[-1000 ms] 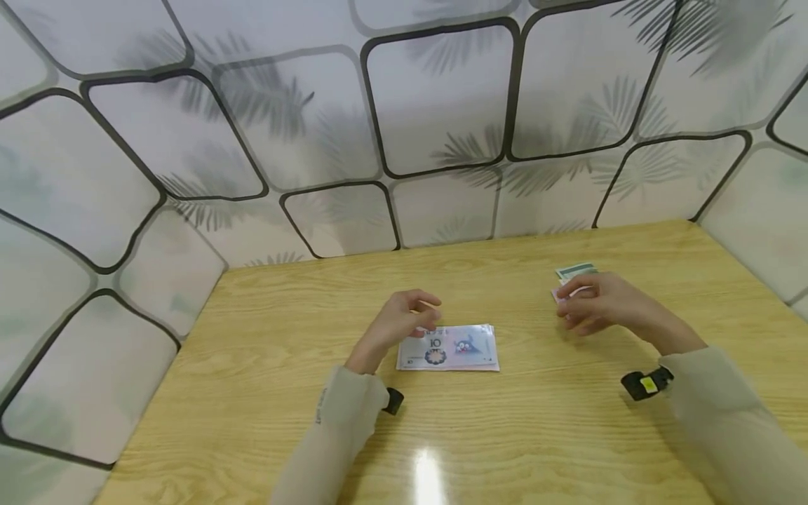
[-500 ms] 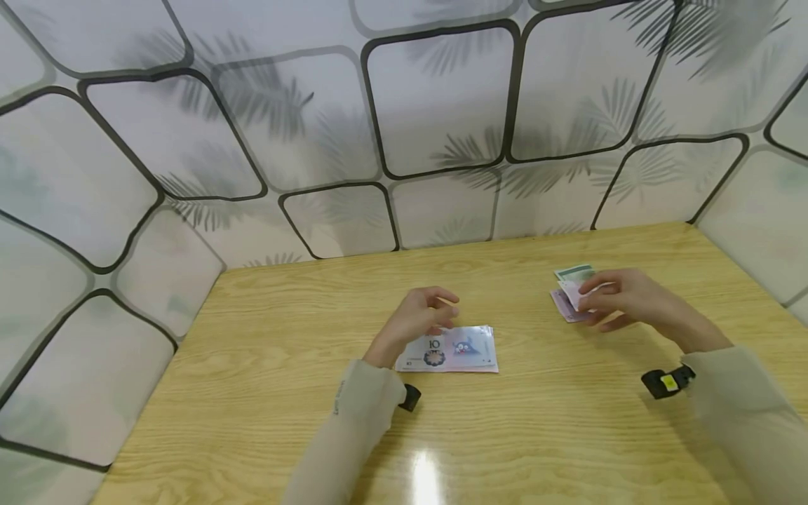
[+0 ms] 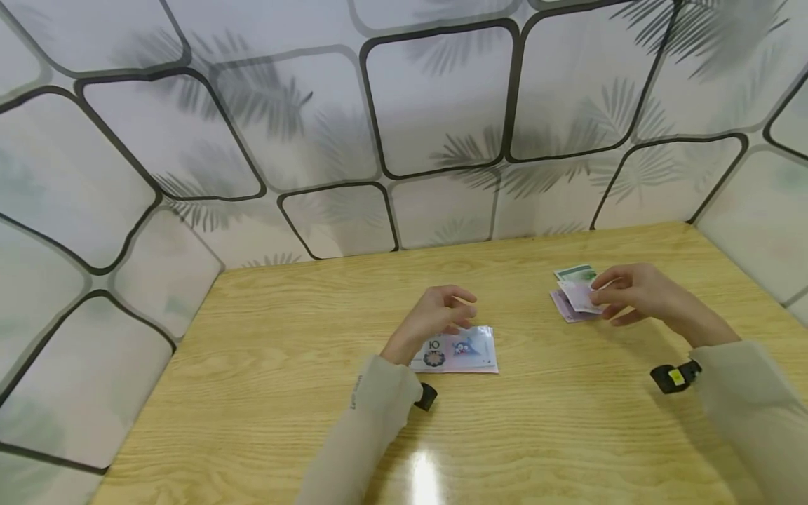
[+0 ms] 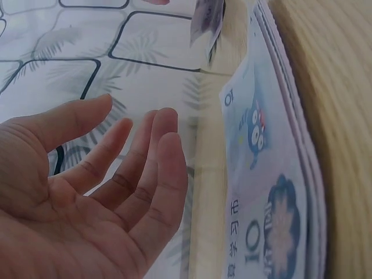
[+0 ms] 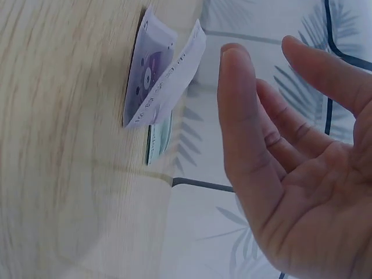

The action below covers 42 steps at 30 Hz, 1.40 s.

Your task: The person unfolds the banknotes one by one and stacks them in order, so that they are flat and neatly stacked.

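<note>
A stack of play banknotes (image 3: 470,354) marked 10 lies on the table, its layered edges showing in the left wrist view. Above its left and back part hovers my left hand (image 3: 435,317), fingers loosely bent and empty; in the left wrist view the hand (image 4: 128,192) is apart from the notes. Farther right, a pale purple banknote (image 3: 579,294) stands partly raised over another purple one (image 5: 139,75), beside a green banknote (image 3: 574,272). My right hand (image 3: 650,298) hovers just right of these, relaxed and holding nothing; the right wrist view shows a gap between fingers and notes.
The wood-grain table (image 3: 265,393) reaches back to a patterned fabric wall (image 3: 442,105), with similar walls on the left and right. Black wrist cameras (image 3: 675,377) sit on both sleeves. A bright light reflection (image 3: 424,477) shows near the front.
My left hand has drifted right across the back of the note stack. My right hand has moved right, off the small notes, uncovering the purple ones.
</note>
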Each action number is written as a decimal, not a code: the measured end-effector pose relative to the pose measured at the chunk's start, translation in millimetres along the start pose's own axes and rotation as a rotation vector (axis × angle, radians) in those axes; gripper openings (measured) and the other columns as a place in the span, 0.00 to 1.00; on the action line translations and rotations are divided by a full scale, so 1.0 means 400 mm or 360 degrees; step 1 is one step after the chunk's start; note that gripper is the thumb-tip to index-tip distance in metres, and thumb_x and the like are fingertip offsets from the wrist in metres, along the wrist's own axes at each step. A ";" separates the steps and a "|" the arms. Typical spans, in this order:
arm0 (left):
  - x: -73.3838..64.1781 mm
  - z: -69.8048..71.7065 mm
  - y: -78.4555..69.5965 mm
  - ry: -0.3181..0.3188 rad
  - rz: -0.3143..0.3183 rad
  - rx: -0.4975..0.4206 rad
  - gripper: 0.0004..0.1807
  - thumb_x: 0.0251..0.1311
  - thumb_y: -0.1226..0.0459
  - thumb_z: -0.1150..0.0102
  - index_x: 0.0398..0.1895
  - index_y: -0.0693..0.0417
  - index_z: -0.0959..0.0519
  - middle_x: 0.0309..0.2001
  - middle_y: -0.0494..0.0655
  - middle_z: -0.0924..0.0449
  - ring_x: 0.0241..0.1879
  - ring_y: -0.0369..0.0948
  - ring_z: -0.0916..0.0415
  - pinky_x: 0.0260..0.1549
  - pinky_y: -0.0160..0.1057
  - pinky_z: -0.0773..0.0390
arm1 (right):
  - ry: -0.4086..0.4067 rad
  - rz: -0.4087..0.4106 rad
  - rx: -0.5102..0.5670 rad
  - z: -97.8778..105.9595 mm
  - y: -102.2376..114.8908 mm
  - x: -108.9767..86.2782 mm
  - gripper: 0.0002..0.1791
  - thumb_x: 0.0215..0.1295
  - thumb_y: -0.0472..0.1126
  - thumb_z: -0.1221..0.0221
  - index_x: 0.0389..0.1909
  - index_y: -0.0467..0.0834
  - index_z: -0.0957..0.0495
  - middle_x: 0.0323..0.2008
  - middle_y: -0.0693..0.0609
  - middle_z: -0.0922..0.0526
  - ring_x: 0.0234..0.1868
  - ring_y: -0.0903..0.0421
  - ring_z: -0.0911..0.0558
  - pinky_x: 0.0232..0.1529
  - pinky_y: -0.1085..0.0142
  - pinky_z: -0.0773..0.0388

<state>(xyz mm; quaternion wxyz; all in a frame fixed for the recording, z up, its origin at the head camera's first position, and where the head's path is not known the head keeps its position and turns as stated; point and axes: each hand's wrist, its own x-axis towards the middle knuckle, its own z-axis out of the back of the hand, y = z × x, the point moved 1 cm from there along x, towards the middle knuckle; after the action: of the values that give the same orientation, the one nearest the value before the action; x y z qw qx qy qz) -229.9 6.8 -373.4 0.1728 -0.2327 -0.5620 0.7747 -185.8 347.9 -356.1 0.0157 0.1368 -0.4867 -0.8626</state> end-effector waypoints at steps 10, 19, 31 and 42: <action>0.034 -0.043 -0.014 -0.0010 0.0028 -0.0034 0.16 0.70 0.67 0.40 0.58 0.65 0.21 0.43 0.57 0.17 0.43 0.53 0.15 0.40 0.42 0.15 | -0.0063 -0.0056 0.0036 0.013 -0.028 0.000 0.25 0.74 0.37 0.41 0.59 0.21 0.34 0.43 0.45 0.16 0.36 0.55 0.14 0.38 0.57 0.13; 0.049 -0.082 -0.016 -0.0010 0.0031 0.0007 0.15 0.69 0.68 0.39 0.56 0.65 0.20 0.42 0.58 0.16 0.40 0.52 0.15 0.38 0.43 0.15 | -0.0050 -0.0149 0.0106 0.024 -0.054 0.008 0.27 0.74 0.38 0.41 0.61 0.22 0.36 0.44 0.47 0.15 0.38 0.54 0.14 0.38 0.58 0.13; 0.103 -0.112 -0.051 0.0054 -0.0125 0.0085 0.16 0.70 0.68 0.40 0.58 0.66 0.21 0.44 0.61 0.16 0.44 0.56 0.16 0.41 0.44 0.14 | -0.0093 -0.0174 0.0255 0.057 -0.074 0.010 0.26 0.78 0.40 0.46 0.63 0.22 0.36 0.41 0.53 0.14 0.37 0.59 0.14 0.41 0.59 0.14; 0.130 -0.144 -0.055 0.0066 -0.0228 0.0123 0.15 0.70 0.69 0.41 0.57 0.66 0.20 0.44 0.61 0.15 0.39 0.49 0.15 0.36 0.36 0.15 | -0.0075 -0.0204 0.0354 0.061 -0.090 0.009 0.18 0.76 0.38 0.44 0.57 0.28 0.29 0.39 0.54 0.14 0.37 0.57 0.13 0.40 0.59 0.13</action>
<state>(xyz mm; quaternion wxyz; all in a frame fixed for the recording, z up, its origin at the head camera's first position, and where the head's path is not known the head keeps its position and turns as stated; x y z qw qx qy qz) -241.1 86.8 -376.1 0.2481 -0.2011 -0.5432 0.7765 -191.4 386.6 -375.2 -0.0662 0.1480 -0.5699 -0.8055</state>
